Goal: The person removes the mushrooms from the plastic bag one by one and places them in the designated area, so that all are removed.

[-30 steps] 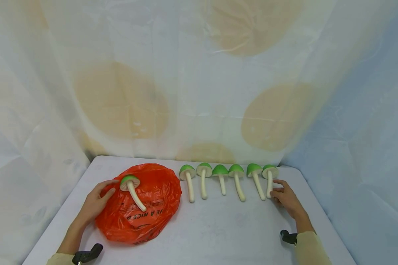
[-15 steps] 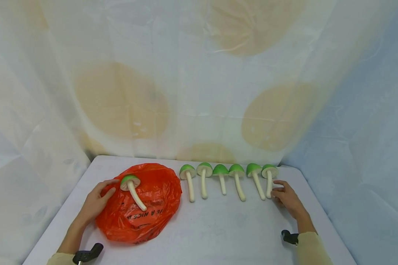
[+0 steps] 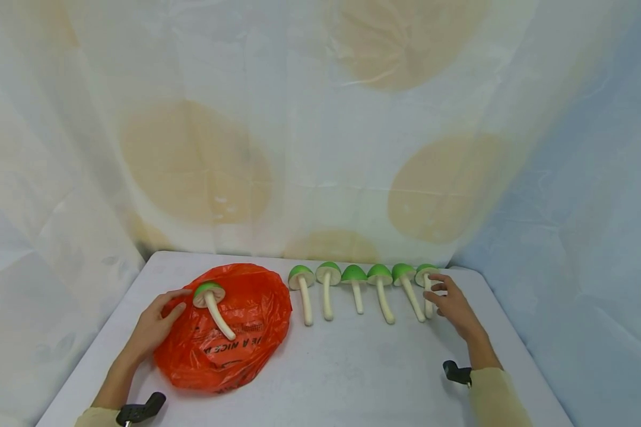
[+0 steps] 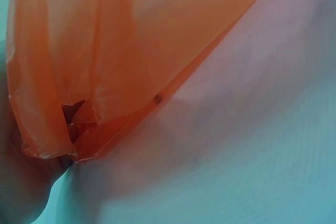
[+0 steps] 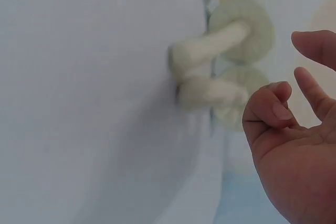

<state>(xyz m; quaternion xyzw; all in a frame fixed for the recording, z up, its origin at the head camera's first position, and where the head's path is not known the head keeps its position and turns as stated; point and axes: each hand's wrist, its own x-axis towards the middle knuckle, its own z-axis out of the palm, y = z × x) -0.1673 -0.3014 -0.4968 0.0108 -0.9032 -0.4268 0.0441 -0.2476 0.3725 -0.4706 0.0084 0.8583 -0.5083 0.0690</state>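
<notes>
In the head view my left hand rests at the left side of a crumpled red plastic bag, its thumb and forefinger apart. Thin bag plastic hides much of that hand in the left wrist view. On the bag lies a green-capped toy mushroom with a curved white stem. Over the rightmost mushroom of a row hovers my right hand, holding nothing. The right wrist view shows the fingers of this hand spread loosely beside blurred white stems.
Several more green-capped mushrooms, among them one beside the bag and one mid-row, line the far part of the white table. Hanging cloth encloses the back and both sides.
My right hand has come away from the rightmost stem, rising and shifting left over it. The two rightmost mushrooms have slid slightly left. My left hand and the bag have stayed put.
</notes>
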